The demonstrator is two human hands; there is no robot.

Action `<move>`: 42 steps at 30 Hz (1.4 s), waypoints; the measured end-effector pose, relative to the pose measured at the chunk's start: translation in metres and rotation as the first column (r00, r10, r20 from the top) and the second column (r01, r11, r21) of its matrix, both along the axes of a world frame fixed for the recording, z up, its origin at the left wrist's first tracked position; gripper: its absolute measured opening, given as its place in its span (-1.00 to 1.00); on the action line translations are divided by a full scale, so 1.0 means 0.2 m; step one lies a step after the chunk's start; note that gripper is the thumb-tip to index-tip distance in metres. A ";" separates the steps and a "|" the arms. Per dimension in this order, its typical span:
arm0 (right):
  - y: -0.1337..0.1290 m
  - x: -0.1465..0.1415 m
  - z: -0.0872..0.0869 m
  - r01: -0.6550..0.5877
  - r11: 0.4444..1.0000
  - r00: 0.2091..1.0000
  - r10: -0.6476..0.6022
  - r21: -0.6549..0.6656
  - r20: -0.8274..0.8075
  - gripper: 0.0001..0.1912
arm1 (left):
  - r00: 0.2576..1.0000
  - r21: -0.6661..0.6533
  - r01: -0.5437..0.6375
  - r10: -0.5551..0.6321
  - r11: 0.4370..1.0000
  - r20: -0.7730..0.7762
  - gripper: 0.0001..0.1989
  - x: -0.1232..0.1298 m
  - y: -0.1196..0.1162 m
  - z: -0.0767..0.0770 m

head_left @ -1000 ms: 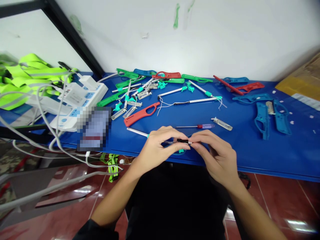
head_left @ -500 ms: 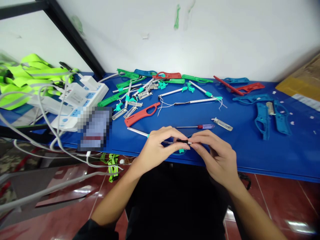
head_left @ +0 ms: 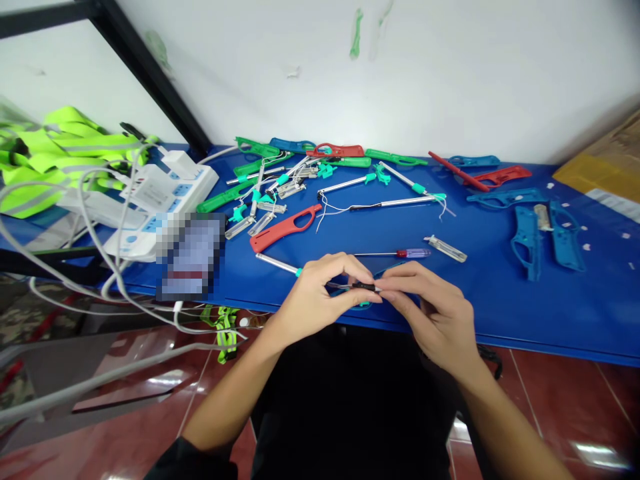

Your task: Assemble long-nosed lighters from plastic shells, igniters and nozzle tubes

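Note:
My left hand (head_left: 323, 293) pinches a small black piezo igniter (head_left: 363, 287) between thumb and fingertips, just above the table's front edge. My right hand (head_left: 434, 310) is closed at its right end, thumb and forefinger pressed on the short pale tip there. Thin wires run left from the igniter under my left hand, toward a silver lighter tube (head_left: 276, 263) with a teal collar. Below and behind the fingers a teal plastic piece (head_left: 363, 304) is partly hidden. A screwdriver (head_left: 413, 253) with a purple and red handle lies just beyond my hands, beside a clear fuel tank (head_left: 447, 249).
On the blue table (head_left: 480, 293), a red lighter shell (head_left: 285, 230) lies near a pile of tubes, wires and tanks. Blue shells (head_left: 526, 243) lie at right, by a cardboard box (head_left: 600, 160). A power strip (head_left: 145, 233), cables and a blurred phone (head_left: 193, 257) occupy the left.
The black igniter has shifted slightly left and tilts a little differently between my fingertips. Both hands stay almost in place; the view has shifted marginally.

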State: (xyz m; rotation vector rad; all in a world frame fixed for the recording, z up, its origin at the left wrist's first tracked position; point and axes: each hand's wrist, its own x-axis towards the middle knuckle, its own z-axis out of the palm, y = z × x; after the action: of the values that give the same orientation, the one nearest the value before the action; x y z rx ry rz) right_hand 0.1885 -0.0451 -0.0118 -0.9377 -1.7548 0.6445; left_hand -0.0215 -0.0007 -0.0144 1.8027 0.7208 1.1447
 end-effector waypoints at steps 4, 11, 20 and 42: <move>0.00 0.00 0.00 -0.017 1.000 1.000 0.017 -0.001 -0.003 -0.63 | 1.000 -0.011 0.009 -0.010 1.000 -0.015 -0.79 0.00 0.00 0.00; 0.00 0.00 0.00 -0.014 1.000 1.000 0.014 -0.019 -0.021 -0.65 | 1.000 -0.016 0.007 -0.007 1.000 -0.013 -0.82 -0.01 0.00 0.01; 0.00 0.00 0.00 -0.025 1.000 1.000 0.024 -0.015 -0.010 -0.68 | 1.000 -0.005 0.012 -0.012 1.000 -0.006 -0.78 0.00 0.00 0.01; -0.02 0.03 0.00 -0.055 0.982 0.969 0.008 0.182 0.249 -0.47 | 0.999 0.005 -0.012 0.012 1.000 -0.052 -0.75 -0.02 0.00 0.04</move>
State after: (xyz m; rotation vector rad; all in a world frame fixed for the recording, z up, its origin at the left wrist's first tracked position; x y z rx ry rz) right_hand 0.1940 -0.0493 -0.0127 -0.8890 -2.0161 0.3847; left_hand -0.0257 -0.0007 -0.0061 1.8402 0.7603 1.1118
